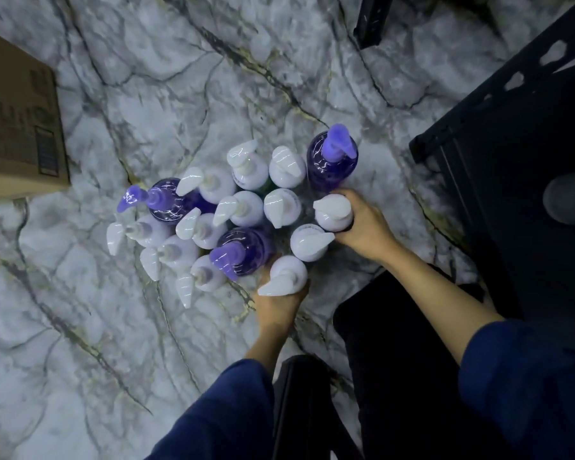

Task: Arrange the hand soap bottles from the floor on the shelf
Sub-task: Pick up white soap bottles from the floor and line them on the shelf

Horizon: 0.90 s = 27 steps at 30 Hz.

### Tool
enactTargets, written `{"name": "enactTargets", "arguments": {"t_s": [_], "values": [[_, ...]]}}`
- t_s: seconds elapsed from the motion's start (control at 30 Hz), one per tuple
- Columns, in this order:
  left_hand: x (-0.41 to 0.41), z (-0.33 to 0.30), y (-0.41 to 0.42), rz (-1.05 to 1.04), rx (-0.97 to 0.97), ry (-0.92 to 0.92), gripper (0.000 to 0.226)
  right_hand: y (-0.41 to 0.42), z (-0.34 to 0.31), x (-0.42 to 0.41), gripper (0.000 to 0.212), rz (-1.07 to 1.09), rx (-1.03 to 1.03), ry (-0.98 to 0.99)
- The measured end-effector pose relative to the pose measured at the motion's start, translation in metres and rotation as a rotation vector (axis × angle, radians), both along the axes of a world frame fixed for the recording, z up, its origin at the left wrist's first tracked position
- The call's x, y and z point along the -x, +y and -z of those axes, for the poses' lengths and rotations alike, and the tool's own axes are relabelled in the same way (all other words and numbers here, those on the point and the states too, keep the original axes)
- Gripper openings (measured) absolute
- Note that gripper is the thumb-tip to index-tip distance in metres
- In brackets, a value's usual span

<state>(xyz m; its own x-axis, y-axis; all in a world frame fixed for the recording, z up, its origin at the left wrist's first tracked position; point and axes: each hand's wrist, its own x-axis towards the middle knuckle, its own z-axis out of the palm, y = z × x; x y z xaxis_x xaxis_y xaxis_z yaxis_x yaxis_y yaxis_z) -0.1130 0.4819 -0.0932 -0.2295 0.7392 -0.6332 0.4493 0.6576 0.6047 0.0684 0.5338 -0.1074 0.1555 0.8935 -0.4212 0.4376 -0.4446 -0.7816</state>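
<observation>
Hand soap bottles [246,207] stand upright in a tight cluster on the marble floor [146,78], just ahead of both hands; dark shelf [512,144] off to the right of the right hand. Big purple ones likely heaviest, prob. full; smooth plastic, so slippery. Best taken round the body, not the pump head. Right hand [362,227]: grip wrapped round a white bottle [333,214] at cluster's near-right edge. Left hand [279,303]: grip curled round the nearest white bottle [287,275], fingers mostly hidden under it.
</observation>
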Motion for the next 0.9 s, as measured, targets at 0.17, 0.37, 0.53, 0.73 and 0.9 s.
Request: {"name": "enactTargets", "arguments": {"t_s": [0.17,0.37,0.53,0.73,0.9], "values": [[-0.001,-0.007,-0.004,0.068,-0.119,0.068,0.035,-0.006,-0.005,-0.002,0.061,0.056,0.002,0.051],[0.004,-0.028,-0.015,0.15,-0.164,0.071,0.03,-0.02,-0.029,-0.01,0.065,0.091,-0.017,0.077],[0.012,-0.059,-0.02,0.152,-0.275,0.021,0.033,-0.03,-0.071,-0.018,0.063,0.196,-0.054,0.114],[0.015,-0.105,-0.023,0.169,-0.479,-0.125,0.056,-0.038,-0.152,-0.024,0.07,0.267,-0.174,0.112],[-0.004,-0.172,-0.01,0.082,-0.603,-0.322,0.062,-0.044,-0.218,-0.017,0.067,0.383,-0.352,0.021]]}}
